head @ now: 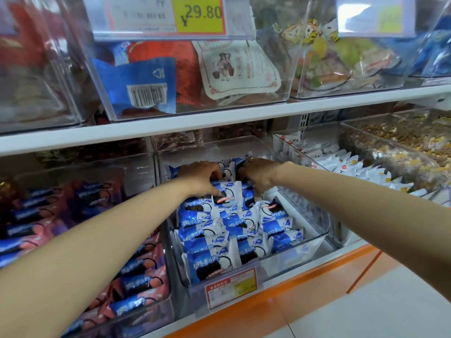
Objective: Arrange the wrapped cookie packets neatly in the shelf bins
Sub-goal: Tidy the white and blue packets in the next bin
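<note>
Several blue-and-white wrapped cookie packets (227,230) lie in rows inside a clear plastic bin (314,215) on the lower shelf. Both my arms reach into the back half of that bin. My left hand (201,175) is curled over a packet (227,193) near the bin's middle, thumb on its front edge. Just to its right, my right hand (258,174) is curled around packets at the back; its fingertips are hidden among them. A bare strip of bin floor shows along the right wall.
A bin of pink-and-blue cookie packets (136,272) stands to the left, one of white packets (353,169) to the right. A white shelf board (219,123) with more clear bins hangs close above my hands. A price label (230,290) is clipped on the bin's front. Orange shelf edge (305,281) below.
</note>
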The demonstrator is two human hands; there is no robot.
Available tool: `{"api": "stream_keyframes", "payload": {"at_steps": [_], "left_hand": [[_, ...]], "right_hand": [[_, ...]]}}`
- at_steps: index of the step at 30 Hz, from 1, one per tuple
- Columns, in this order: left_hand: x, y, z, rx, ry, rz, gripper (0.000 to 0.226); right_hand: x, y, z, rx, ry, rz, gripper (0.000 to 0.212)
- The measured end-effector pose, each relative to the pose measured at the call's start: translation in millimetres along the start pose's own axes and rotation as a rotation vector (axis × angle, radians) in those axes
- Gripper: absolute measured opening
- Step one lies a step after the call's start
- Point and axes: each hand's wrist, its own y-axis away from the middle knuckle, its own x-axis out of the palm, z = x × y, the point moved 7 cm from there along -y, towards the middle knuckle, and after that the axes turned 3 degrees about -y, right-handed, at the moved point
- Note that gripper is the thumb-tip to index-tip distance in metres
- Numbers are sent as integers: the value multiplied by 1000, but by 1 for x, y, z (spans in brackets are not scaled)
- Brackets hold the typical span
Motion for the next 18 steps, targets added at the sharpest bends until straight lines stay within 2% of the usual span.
{"api": "stream_keyframes", "payload": {"at_steps": [3,6,8,10,14,18], "left_hand": [[0,-1,1,10,29,5,45],[1,-2,0,11,66,19,44],[1,-3,1,3,94,20,44],[1,-2,1,-3,94,15,44],[2,-2,0,-6,76,16,44],[2,-2,1,-13,53,22,44]], "right_hand": [[-19,22,-5,-19,-60,27,52],[-23,56,-4,-64,-216,193,44],[-19,69,2,-99,-137,234,46],[-13,70,8,-113,26,201,48],[5,66,20,-131,61,275,61],[1,61,20,-104,99,158,59]]}}
